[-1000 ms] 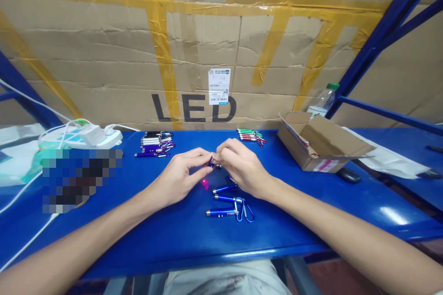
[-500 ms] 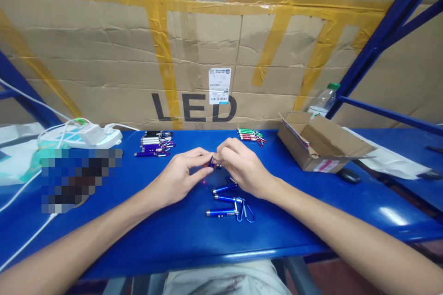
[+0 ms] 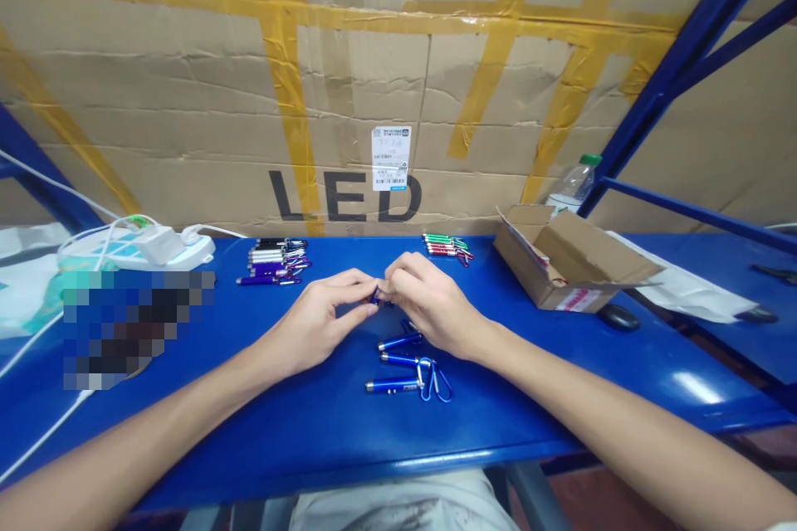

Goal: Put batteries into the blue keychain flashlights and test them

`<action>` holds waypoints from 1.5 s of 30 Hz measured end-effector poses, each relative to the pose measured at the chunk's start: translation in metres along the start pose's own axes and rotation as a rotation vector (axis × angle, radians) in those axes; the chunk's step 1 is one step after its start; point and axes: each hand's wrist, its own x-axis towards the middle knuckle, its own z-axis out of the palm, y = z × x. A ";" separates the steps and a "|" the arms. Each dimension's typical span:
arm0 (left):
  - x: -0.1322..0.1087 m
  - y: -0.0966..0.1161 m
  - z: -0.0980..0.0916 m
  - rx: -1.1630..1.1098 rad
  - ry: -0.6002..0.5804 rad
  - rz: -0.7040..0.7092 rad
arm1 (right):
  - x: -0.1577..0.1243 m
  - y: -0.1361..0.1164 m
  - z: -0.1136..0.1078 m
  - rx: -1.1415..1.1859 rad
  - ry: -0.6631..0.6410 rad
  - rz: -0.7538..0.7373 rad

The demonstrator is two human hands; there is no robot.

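My left hand (image 3: 324, 317) pinches the end of a small blue keychain penlight (image 3: 375, 296) between thumb and fingers. Curled close against it, my right hand (image 3: 429, 299) grips the same penlight, and its fingers hide most of the body. Just below the hands, several blue penlights lie on the table; the nearest penlight (image 3: 392, 386) has a blue carabiner clip (image 3: 428, 380) at its right end. My right hand partly covers the uppermost of them.
Black, silver and purple penlights (image 3: 267, 270) lie in a row at back left. Green and red ones (image 3: 443, 246) lie at back right, beside an open cardboard box (image 3: 529, 265). A computer mouse (image 3: 618, 316), a bottle (image 3: 576, 182) and a power strip (image 3: 193, 250) are also around.
A red light spot on the table below my left fingertips is no longer visible. Both hands keep their pinch on the penlight, and the view has shifted slightly.
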 end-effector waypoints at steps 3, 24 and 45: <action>0.000 0.000 0.001 0.012 -0.019 -0.011 | 0.000 0.000 0.000 0.008 -0.016 0.005; -0.003 0.006 -0.002 0.093 -0.085 0.008 | -0.001 -0.003 0.004 -0.096 -0.077 -0.017; -0.002 0.007 -0.003 0.095 -0.088 0.017 | -0.001 -0.004 0.005 -0.071 -0.042 -0.020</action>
